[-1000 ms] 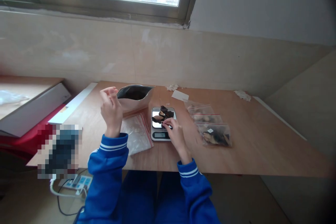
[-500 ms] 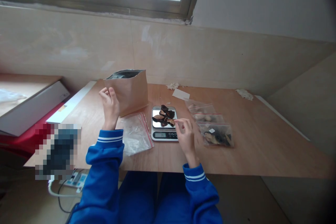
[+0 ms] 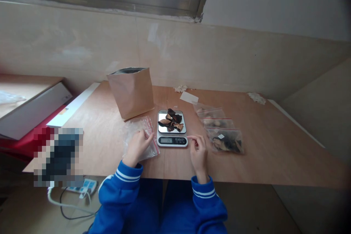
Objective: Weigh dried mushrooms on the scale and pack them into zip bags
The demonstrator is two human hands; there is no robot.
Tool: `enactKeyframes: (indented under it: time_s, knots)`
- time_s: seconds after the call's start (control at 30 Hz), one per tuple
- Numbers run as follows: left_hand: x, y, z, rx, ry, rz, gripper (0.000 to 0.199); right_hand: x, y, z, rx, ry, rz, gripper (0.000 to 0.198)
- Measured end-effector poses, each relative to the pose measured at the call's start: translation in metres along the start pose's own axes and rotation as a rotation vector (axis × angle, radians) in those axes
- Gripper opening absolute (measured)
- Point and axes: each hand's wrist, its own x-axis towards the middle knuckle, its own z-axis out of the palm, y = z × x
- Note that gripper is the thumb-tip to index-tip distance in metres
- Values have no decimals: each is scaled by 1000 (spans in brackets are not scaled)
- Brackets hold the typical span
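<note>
Lowered from the upright brown paper pouch [image 3: 132, 92], your left hand [image 3: 137, 145] now presses, fingers spread, on the limp, slippery clear zip bag [image 3: 139, 139] beside the small steel scale [image 3: 172, 131]; pinch its red-striped mouth edge, while your right hand [image 3: 199, 151] hovers loosely curled, holding nothing.

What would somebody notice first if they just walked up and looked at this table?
Probably the small scale in the middle of the wooden table, with dark dried pieces piled on its shiny plate. Just behind it to the left stands a brown paper bag, open at the top. The left hand rests on an empty clear zip bag beside the scale, and the right hand hovers by the scale's other side, near filled zip bags.
</note>
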Motion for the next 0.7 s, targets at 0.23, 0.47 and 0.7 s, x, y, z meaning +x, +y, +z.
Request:
enactKeyframes:
  time_s: [0.23,0.47,0.7]
  knots:
    - [1,8,6,209,-10,32,29,1,-8,0,43,-3,-28,24]
    - [-5,6,-4,-57,157,173,26,4,-55,4,235,-84,93,24]
    - [-18,49,-31,-232,330,571,26,49,-111,0,331,-488,45,29]
